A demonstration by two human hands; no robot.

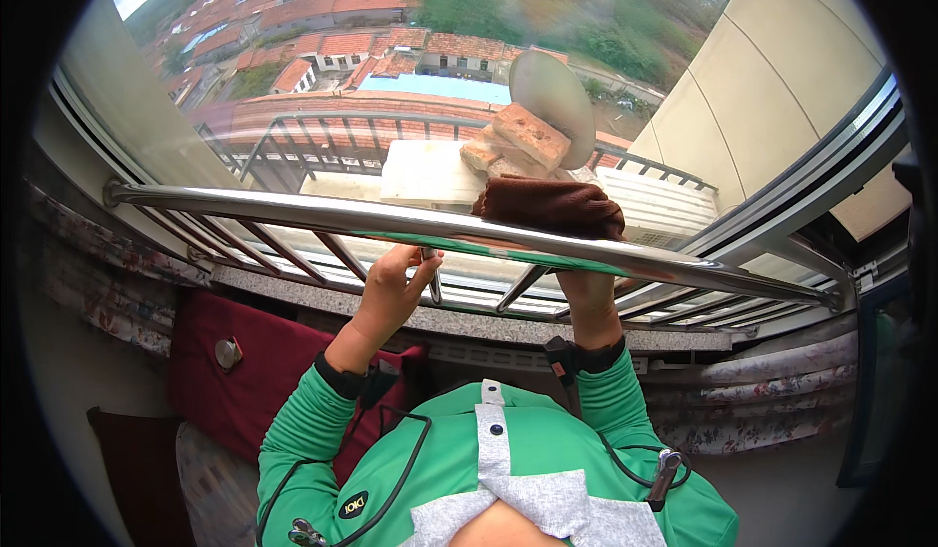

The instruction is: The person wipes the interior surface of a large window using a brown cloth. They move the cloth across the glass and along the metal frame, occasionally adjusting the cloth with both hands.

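The top rail (pixel 293 206) is apparently being wiped — a bar (pixel 435 289) is held by the left hand (pixel 395 279); whether the brown cloth (pixel 547 207) behind is gripped by the right hand (pixel 587 293) cannot be told. Next, firm strokes seem needed.

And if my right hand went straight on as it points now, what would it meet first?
Probably the brown cloth; the metal rail hides part of the right hand, so contact is unclear.
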